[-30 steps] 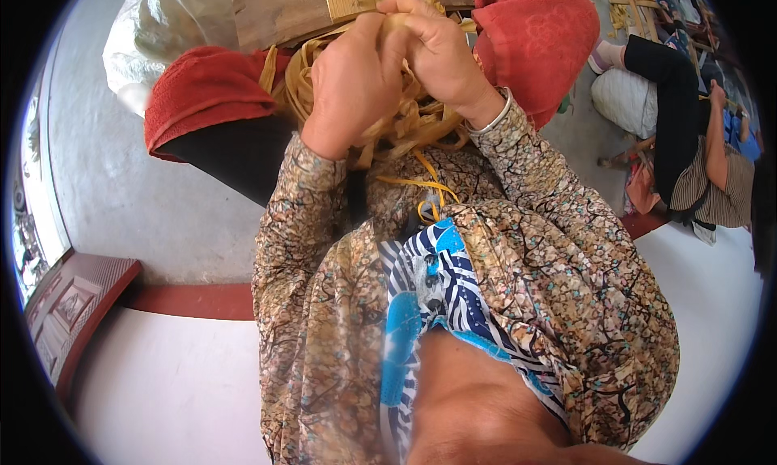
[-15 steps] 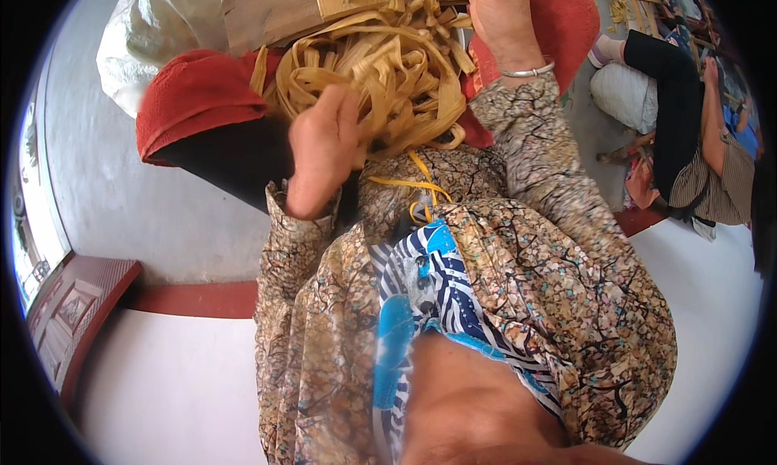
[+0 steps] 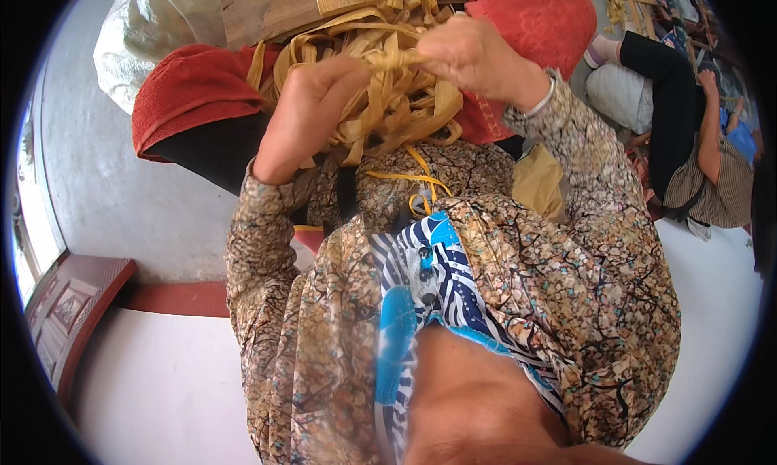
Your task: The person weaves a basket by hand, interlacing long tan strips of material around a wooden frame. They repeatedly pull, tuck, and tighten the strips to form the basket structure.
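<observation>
A person works a loose tangle of flat, straw-coloured strips [image 3: 388, 101] held up in front of the chest, above a lap draped in red cloth [image 3: 190, 93]. The left hand [image 3: 312, 113] is curled into a loose fist, fingers buried in the left side of the bundle and closed around several strands. The right hand [image 3: 477, 60] is pinched shut, thumb and fingertips gripping a single strip end at the top of the tangle.

The strips look light and springy: they bend into open loops without creasing, and loose ends stick out in every direction. They seem thin and ribbon-like, pliant along their length but likely to split or kink if folded hard. The surface looks dry and smooth, so a lone strand could slide through a slack pinch; a firm grip near the end, as the right hand shows, suits it best, while the mass is best steadied by a handful from the side.

A thinner yellow cord [image 3: 413, 182] hangs below the bundle against the patterned sleeves. A wooden board [image 3: 275, 8] lies just beyond the tangle, beside a clear plastic bag [image 3: 137, 36]. Another seated person [image 3: 688, 133] is at the far right, well apart, on the floor [image 3: 105, 182].
</observation>
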### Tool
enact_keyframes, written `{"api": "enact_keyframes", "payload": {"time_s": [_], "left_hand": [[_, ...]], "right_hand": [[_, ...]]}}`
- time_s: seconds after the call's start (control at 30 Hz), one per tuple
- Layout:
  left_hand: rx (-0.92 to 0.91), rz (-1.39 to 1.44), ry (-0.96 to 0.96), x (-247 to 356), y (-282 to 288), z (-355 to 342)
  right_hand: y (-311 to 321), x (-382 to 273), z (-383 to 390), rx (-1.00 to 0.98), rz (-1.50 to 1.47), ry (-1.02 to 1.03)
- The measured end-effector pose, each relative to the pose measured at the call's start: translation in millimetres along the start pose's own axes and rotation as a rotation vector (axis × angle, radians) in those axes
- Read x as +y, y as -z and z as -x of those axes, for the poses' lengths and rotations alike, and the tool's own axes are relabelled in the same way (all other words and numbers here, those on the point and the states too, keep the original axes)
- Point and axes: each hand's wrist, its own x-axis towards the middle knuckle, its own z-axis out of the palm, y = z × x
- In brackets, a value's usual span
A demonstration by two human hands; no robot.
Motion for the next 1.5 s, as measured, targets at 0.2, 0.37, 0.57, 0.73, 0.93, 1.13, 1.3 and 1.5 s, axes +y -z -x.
{"api": "enact_keyframes", "payload": {"time_s": [0.2, 0.37, 0.57, 0.73, 0.93, 1.13, 1.3, 1.5], "left_hand": [[-0.13, -0.033, 0.036, 1, 5, 2], [-0.113, -0.145, -0.069, 15, -2, -21], [-0.043, 0.032, 0.024, 2, 14, -49], [0.127, 0.161, 0.065, -26, 42, -91], [0.254, 0.144, 0.147, -54, 49, -123], [0.304, -0.119, 0.079, -72, 41, -130], [0.347, -0.09, 0.055, -79, 37, -131], [0.455, -0.304, 0.021, -89, 35, -131]], "right_hand": [[0, -7, 15, -0.182, -0.211, -0.322], [21, -11, -28, -0.044, -0.519, -0.273], [19, 9, -41, -0.072, -0.932, -0.527], [6, 34, -69, 0.189, -0.757, -0.548], [-18, 62, -89, 0.281, -0.501, -0.573], [-20, 55, -80, 0.227, -0.224, -0.49], [-33, 71, -82, 0.244, -0.285, -0.497], [-38, 71, -79, 0.181, -0.22, -0.484]]}}
